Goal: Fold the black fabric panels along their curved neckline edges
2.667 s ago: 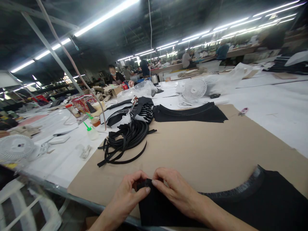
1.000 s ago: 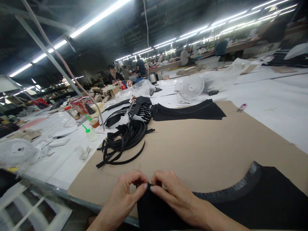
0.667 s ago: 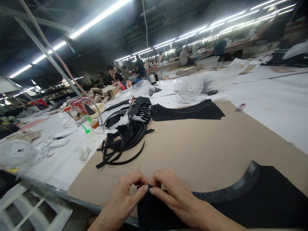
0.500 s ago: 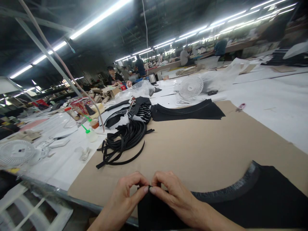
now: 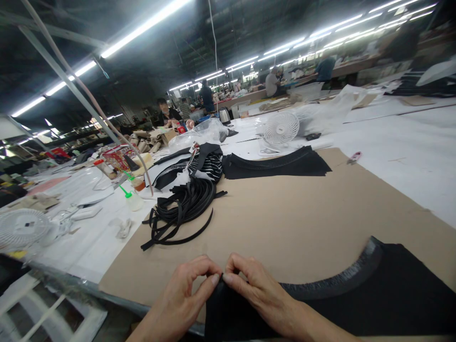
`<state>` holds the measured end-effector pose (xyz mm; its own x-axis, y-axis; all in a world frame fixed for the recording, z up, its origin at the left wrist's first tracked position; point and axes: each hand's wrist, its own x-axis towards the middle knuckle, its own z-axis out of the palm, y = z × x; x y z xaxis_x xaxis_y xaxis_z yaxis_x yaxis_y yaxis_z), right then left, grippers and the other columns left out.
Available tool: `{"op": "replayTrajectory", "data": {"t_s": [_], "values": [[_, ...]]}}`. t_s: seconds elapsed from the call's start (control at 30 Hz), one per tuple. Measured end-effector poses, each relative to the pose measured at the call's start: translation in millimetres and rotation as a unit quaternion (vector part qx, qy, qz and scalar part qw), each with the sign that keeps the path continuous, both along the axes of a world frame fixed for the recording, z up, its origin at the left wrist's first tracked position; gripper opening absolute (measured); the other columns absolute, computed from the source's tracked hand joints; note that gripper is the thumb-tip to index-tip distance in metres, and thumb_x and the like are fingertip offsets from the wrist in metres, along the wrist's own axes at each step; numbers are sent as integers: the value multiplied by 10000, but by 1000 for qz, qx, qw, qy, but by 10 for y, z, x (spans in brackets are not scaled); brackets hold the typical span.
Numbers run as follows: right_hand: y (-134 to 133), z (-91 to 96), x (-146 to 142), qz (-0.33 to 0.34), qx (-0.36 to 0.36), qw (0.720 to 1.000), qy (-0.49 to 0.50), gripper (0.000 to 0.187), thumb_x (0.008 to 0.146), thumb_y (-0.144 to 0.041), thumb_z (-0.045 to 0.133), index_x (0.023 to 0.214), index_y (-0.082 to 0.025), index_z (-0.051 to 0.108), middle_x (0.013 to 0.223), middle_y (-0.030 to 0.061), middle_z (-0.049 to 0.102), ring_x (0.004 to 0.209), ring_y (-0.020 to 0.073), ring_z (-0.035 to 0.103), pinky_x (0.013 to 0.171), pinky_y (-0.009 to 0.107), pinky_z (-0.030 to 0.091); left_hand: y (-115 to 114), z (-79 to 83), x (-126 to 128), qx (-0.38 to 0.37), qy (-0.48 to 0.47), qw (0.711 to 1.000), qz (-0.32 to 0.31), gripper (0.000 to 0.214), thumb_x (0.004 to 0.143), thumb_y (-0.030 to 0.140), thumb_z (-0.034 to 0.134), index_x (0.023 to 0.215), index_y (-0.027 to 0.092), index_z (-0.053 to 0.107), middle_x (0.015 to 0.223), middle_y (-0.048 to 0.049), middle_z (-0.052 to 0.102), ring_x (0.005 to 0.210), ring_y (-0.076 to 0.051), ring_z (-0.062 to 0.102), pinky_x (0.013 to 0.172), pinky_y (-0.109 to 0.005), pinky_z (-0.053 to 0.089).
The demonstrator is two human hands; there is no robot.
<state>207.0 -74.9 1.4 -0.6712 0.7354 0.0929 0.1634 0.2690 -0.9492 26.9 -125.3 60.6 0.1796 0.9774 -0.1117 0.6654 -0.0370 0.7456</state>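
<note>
A large black fabric panel point(image 5: 384, 294) lies across the near right of the table, its curved edge bordered by a shiny, glue-like band. At the panel's left end, my left hand point(image 5: 192, 287) pinches the edge between thumb and forefinger. My right hand point(image 5: 254, 287) pinches the same edge right beside it, the two sets of fingertips almost touching. The bit of edge between them is mostly covered by the fingers. Beyond my hands, to the left, sits a coil of black strips point(image 5: 188, 204).
Brown board point(image 5: 285, 213) covers the table in front. Black cut pieces point(image 5: 274, 164) are stacked at its far edge, near a small white fan point(image 5: 281, 130) and a pink-handled cutter point(image 5: 354, 157). Bottles with green nozzles point(image 5: 131, 199) stand left, by a hanging cable point(image 5: 147, 175). People work far back.
The view has shifted very slightly. Both hands keep their pinch on the fabric edge at nearly the same spot, with only tiny finger movement.
</note>
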Motion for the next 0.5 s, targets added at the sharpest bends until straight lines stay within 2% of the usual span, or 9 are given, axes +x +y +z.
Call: {"op": "replayTrajectory", "data": {"t_s": [0.17, 0.27, 0.33, 0.4, 0.5], "values": [[-15, 42, 3, -7, 12, 1000, -27, 251, 966, -365, 426, 787, -209, 506, 750, -32, 518, 754, 136, 477, 694, 247, 357, 39, -8, 26, -7, 0, 1000, 15, 186, 860, 350, 582, 775, 194, 634, 780, 3, 621, 782, -155, 558, 751, -248, 403], [-9, 47, 21, -3, 21, 999, -26, 222, 961, -349, 433, 813, -210, 525, 781, -27, 546, 778, 138, 487, 723, 247, 368, 61, -22, 19, 2, -2, 1000, 30, 261, 881, 368, 538, 721, 183, 628, 725, 2, 602, 734, -150, 534, 717, -249, 390], [-1, 47, 39, 3, 20, 1000, -18, 138, 929, -304, 484, 846, -209, 542, 811, -25, 568, 797, 136, 499, 737, 243, 370, 73, -27, 5, -3, -10, 999, 38, 294, 888, 385, 520, 707, 176, 619, 702, 4, 578, 715, -145, 513, 694, -244, 380], [5, 45, 54, 4, 10, 1000, -14, 57, 888, -252, 528, 866, -205, 552, 826, -23, 580, 805, 134, 509, 733, 235, 370, 85, -35, -7, -11, -23, 998, 51, 322, 888, 418, 513, 697, 172, 594, 684, 12, 539, 691, -136, 483, 659, -236, 367], [7, 35, 52, -1, -4, 1000, -15, 32, 864, -225, 545, 845, -200, 549, 806, -26, 579, 789, 129, 515, 706, 226, 367, 102, -61, -5, -14, -35, 997, 74, 386, 895, 492, 484, 688, 173, 550, 655, 26, 477, 653, -125, 441, 608, -229, 340]]}}
